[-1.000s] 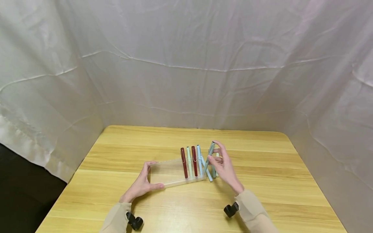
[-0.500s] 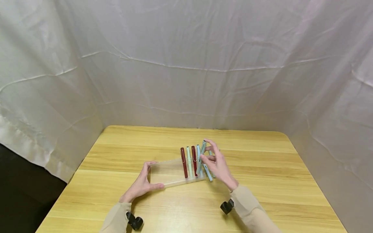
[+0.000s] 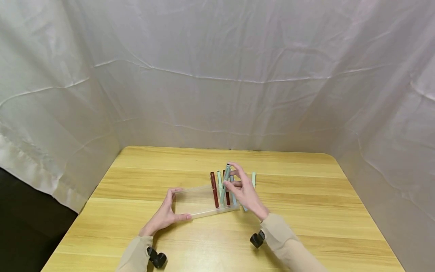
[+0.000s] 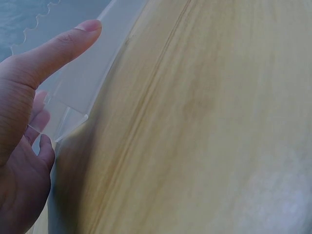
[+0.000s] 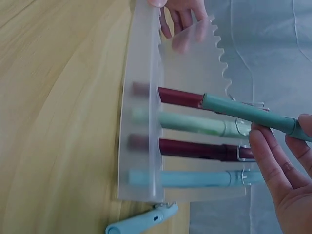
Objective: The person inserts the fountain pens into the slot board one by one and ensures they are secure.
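Note:
My left hand [image 3: 166, 213] grips the left end of a clear plastic pen rack [image 3: 193, 204], thumb along its front edge. The scalloped back edge of this rack shows in the right wrist view. In my right hand [image 3: 245, 192] a grey-green pen [image 5: 243, 112] is pinched near its cap end, tilted over the rack. Four slots' worth of pens stand there side by side: a dark red pen [image 5: 180, 96], a light green pen [image 5: 195, 123], another dark red pen [image 5: 195, 149] and a light blue pen [image 5: 204, 178]. The held pen's lower end overlaps the first dark red pen in the right wrist view.
Just beyond the rack's right end, a loose light blue pen [image 5: 141, 222] lies on the wooden table [image 3: 306, 211]. Another pale green pen [image 3: 253, 178] lies behind my right hand, partly hidden. Grey-white curtains [image 3: 217, 94] hang around the table's back and sides.
My right hand has moved left over the rack, carrying the grey-green pen past the light blue pen and the second dark red one. My left hand and the rack stay put.

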Demonstrator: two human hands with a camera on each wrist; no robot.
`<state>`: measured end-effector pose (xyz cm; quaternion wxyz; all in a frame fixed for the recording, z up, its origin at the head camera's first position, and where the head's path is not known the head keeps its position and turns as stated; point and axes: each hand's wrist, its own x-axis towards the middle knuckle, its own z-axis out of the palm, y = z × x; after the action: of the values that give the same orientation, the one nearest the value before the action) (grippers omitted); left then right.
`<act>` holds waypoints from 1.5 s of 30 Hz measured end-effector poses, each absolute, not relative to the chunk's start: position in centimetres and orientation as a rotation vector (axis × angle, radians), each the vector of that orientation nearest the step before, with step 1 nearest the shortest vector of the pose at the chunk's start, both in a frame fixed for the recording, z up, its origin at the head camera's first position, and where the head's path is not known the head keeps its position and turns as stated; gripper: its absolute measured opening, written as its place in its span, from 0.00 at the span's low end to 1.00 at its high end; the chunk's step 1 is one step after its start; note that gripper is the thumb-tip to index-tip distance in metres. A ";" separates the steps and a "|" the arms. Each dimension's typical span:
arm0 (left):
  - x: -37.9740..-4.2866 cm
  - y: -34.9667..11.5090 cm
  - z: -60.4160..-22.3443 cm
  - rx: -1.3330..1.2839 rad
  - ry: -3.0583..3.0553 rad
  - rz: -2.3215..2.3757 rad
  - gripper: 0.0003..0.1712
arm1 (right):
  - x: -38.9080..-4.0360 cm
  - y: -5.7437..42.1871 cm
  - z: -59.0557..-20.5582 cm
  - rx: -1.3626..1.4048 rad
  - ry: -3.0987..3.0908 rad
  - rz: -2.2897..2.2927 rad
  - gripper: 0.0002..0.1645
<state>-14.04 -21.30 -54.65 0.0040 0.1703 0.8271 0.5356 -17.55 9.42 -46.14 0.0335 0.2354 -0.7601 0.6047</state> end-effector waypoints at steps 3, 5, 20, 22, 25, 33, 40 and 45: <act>-14.0 -21.3 -54.6 0.525 2.591 1.675 0.56 | -17.4 8.8 -45.9 0.725 -2.357 1.846 0.37; -14.0 -21.3 -54.5 0.518 2.589 1.673 0.56 | -17.3 8.4 -45.9 0.712 -2.377 1.832 0.37; -14.0 -21.3 -54.6 0.540 2.595 1.677 0.54 | -17.0 6.5 -46.9 0.778 -2.442 1.595 0.35; -14.0 -21.3 -54.6 0.538 2.597 1.676 0.54 | -17.0 6.2 -47.0 0.783 -2.456 1.544 0.35; -14.0 -21.3 -54.6 0.530 2.600 1.673 0.54 | -16.8 6.0 -47.1 0.791 -2.478 1.516 0.35; -14.0 -21.2 -54.6 0.528 2.614 1.660 0.55 | -16.4 5.5 -47.6 0.819 -2.497 1.408 0.35; -14.0 -21.2 -54.7 0.532 2.609 1.664 0.55 | -16.3 5.3 -48.2 0.831 -2.495 1.421 0.35; -14.0 -21.3 -54.7 0.546 2.616 1.669 0.54 | -16.3 5.2 -48.4 0.839 -2.506 1.397 0.36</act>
<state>-14.02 -21.27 -54.67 -0.0047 0.1733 0.8303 0.5297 -16.30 5.20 -48.36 0.0763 0.2800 -0.8359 0.4659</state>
